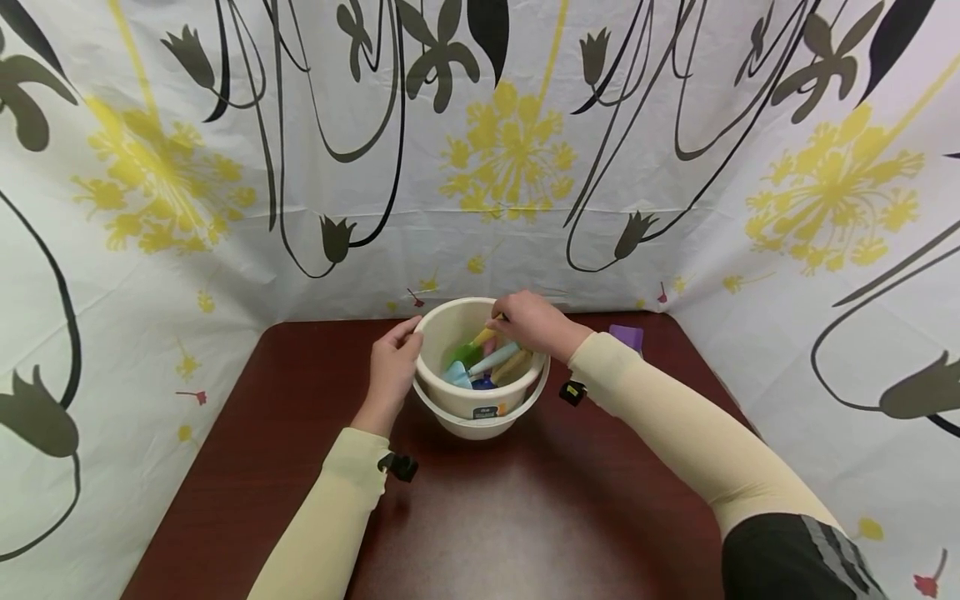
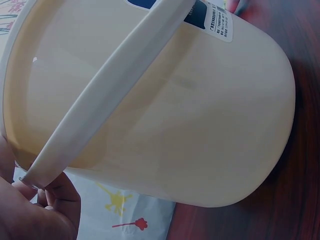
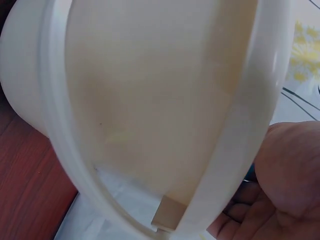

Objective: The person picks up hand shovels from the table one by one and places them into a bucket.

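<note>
A cream bucket (image 1: 442, 333) stands near the table's far edge, its handle (image 1: 480, 427) hanging down round the front. My left hand (image 1: 393, 367) grips the rim at the left, thumb and fingers also visible by the handle's end in the left wrist view. Over the right rim, my right hand (image 1: 532, 323) reaches in, fingers curled at the upper end of a yellow-handled green tool (image 1: 468, 354). Inside lie a light blue shovel-like piece (image 1: 457, 375), a beige piece (image 1: 512, 367) and a dark blue piece (image 1: 483, 384). The right wrist view hides the fingertips behind the rim.
A purple object (image 1: 626, 336) sits at the table's far right, partly behind my right sleeve. The dark red-brown table (image 1: 480, 525) extends toward me. Flower-printed cloth (image 1: 480, 167) hangs behind it and along both sides.
</note>
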`<state>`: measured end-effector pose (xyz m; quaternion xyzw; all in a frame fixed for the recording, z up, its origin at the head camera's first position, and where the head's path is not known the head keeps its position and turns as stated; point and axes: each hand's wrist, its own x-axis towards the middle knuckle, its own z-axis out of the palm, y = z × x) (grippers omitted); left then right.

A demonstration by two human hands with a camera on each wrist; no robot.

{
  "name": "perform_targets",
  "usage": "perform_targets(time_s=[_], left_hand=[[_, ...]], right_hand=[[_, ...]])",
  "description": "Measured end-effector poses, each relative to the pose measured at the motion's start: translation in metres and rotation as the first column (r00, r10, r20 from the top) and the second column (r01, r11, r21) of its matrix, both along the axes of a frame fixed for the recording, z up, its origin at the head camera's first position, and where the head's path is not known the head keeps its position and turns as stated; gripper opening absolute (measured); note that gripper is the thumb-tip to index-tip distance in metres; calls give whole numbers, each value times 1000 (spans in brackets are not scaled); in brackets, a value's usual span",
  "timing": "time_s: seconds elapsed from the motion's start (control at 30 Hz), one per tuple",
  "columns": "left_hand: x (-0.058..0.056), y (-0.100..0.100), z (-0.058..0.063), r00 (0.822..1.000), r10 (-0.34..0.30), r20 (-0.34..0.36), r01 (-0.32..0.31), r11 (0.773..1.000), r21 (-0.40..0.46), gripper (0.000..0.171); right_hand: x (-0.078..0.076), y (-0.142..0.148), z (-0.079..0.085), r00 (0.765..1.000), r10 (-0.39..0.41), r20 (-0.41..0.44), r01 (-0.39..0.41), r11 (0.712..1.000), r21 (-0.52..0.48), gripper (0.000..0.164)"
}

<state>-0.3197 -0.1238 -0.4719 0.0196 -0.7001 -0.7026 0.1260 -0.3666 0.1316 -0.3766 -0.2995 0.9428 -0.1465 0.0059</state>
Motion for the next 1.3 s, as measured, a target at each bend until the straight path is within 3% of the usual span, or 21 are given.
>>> perform_targets(time_s=[0.33, 0.53, 0.77, 1.3], left_hand=[[0, 0, 0, 1000, 4, -3, -4, 1000, -4, 39], [1, 1, 1, 1000, 1, -5, -1, 1000, -3, 38], [1, 0, 1, 1000, -3, 1, 3, 1000, -10, 41], [1, -1, -2, 1000, -9, -11, 9, 1000, -14, 39]], right_hand=[[-3, -7, -6, 997, 26, 74, -26, 1000, 0, 26], [-4, -9, -10, 998, 29, 53, -30, 999, 25, 26], [-3, -9, -12, 998, 62, 33, -64, 997, 41, 14], [1, -8, -17, 998, 48, 35, -51, 995, 86, 17]])
